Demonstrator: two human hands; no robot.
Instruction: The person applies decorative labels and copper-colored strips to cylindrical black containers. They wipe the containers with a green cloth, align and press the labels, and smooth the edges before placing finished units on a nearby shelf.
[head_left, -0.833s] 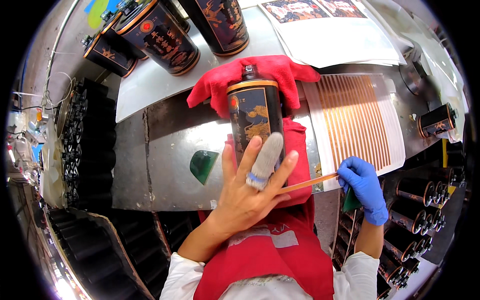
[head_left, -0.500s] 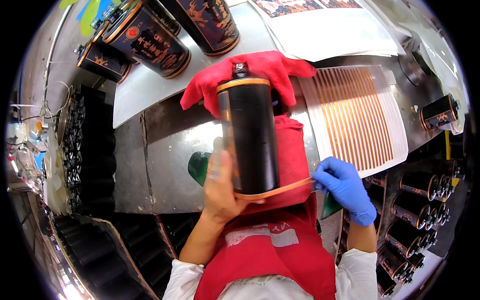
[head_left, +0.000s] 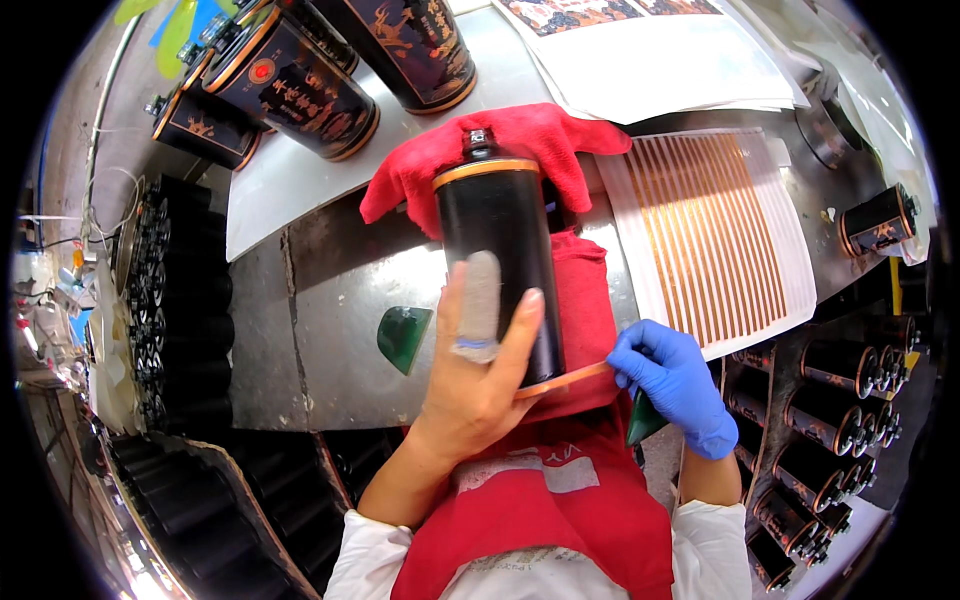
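Note:
A black bottle (head_left: 497, 215) with a copper band near its shoulder lies on red cloth (head_left: 585, 290), its neck pointing away from me. My left hand (head_left: 470, 390) is bare, with a grey sleeve on one finger. Its fingers are spread over the lower bottle, holding it. My right hand (head_left: 672, 378), in a blue glove, pinches the free end of a copper-coloured strip (head_left: 572, 381), stretched from the bottle's base edge. A green scraper (head_left: 644, 418) sticks out beneath the gloved fingers. Another green scraper (head_left: 404, 338) lies on the metal table beside my left hand.
On the right lies a white sheet of copper strips (head_left: 705, 235), with a small decorated bottle (head_left: 880, 222) beyond. Decorated bottles (head_left: 300, 90) stand at the back left, near papers (head_left: 650, 70). Black bottles (head_left: 185, 300) are stacked left; racked bottles (head_left: 835, 375) fill the lower right.
The bottle has rolled, and its decorated side has gone from sight. My left hand has moved right across its front. The gloved hand has come slightly left, and less strip hangs free.

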